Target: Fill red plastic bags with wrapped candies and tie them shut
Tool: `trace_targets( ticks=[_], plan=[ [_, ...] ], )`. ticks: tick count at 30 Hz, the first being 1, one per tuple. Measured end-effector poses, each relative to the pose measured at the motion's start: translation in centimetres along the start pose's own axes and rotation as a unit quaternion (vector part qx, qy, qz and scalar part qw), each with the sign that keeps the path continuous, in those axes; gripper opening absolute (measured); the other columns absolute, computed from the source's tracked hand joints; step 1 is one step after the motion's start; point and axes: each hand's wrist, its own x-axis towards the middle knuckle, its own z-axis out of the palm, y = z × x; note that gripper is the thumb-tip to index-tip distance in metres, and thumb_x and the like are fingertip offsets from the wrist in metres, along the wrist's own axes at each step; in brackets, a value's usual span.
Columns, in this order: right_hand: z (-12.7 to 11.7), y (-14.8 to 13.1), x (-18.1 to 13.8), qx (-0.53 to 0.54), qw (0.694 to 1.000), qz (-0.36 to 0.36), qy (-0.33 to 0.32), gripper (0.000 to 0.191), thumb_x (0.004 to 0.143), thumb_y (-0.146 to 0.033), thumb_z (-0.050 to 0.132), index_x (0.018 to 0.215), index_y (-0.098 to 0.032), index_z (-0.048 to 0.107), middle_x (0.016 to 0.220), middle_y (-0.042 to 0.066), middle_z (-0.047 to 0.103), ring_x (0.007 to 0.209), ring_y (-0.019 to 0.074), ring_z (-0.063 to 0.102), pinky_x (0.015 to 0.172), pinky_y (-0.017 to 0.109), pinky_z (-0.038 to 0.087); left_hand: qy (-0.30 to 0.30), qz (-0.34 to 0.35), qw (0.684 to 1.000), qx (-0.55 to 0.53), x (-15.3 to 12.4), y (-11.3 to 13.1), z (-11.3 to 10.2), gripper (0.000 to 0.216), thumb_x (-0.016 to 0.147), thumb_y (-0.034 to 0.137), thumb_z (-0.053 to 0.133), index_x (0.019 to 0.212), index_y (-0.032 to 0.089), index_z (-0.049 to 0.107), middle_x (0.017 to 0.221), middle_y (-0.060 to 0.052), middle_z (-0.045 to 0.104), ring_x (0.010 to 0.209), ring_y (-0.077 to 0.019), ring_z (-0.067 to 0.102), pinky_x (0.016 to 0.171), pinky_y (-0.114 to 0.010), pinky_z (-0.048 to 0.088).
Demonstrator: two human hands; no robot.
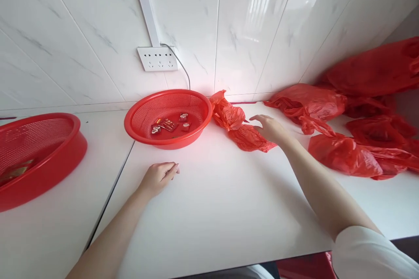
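Note:
My left hand (160, 178) rests on the white table in front of a red plastic basket (168, 141), its fingers curled together and nothing showing in them. Inside the basket lie several small red packets (168, 124). My right hand (269, 128) reaches over a crumpled red plastic bag (250, 138), fingers stretched out and apart, holding nothing; whether it touches the bag I cannot tell. Another bunched red bag (225, 111) sits between that one and the basket's right side.
At the left edge stands a second red basket (70, 157) with a packet inside. Several knotted red bags (343, 154) crowd the right side. Behind the white table (209, 218) is a tiled wall with a socket panel (158, 59) and a cable. A red container (307, 266) shows below the front edge.

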Motion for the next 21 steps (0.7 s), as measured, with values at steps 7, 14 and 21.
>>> trace_targets(
  ticks=[7, 14, 21],
  plan=[
    [-0.8, -1.0, 0.2, -0.049, 0.985, 0.094, -0.139, 0.039, 0.080, -0.019, 0.054, 0.118, -0.017, 0.062, 0.100, 0.017, 0.069, 0.084, 0.0296, 0.066, 0.073, 0.040, 0.047, 0.011, 0.038, 0.999, 0.038, -0.4, -0.1, -0.8, 0.033, 0.095, 0.037, 0.043, 0.075, 0.020, 0.064, 0.065, 0.001, 0.061, 0.058, -0.0117, 0.055, 0.057, -0.022, 0.044],
    [-6.4, -9.4, -3.9, 0.295, 0.897, -0.184, -0.274, 0.031, 0.087, -0.042, 0.057, 0.113, -0.027, 0.062, 0.082, 0.001, 0.066, 0.071, 0.0168, 0.062, 0.063, 0.027, 0.048, 0.048, 0.194, 0.976, -0.085, -1.2, 3.4, 0.5, 0.101, 0.068, 0.046, 0.079, 0.150, 0.024, 0.025, 0.151, -0.016, 0.034, 0.137, -0.0328, 0.035, 0.109, -0.048, 0.038],
    [-3.5, -16.8, -3.8, 0.463, 0.867, -0.162, -0.093, 0.032, 0.093, -0.048, 0.047, 0.107, -0.022, 0.060, 0.094, 0.004, 0.068, 0.084, 0.0186, 0.065, 0.072, 0.031, 0.053, 0.055, -0.029, 0.939, -0.338, -1.4, 4.6, 3.4, 0.033, 0.095, 0.043, 0.045, 0.104, 0.017, 0.063, 0.100, -0.010, 0.069, 0.096, -0.0243, 0.066, 0.084, -0.037, 0.055]
  ],
)
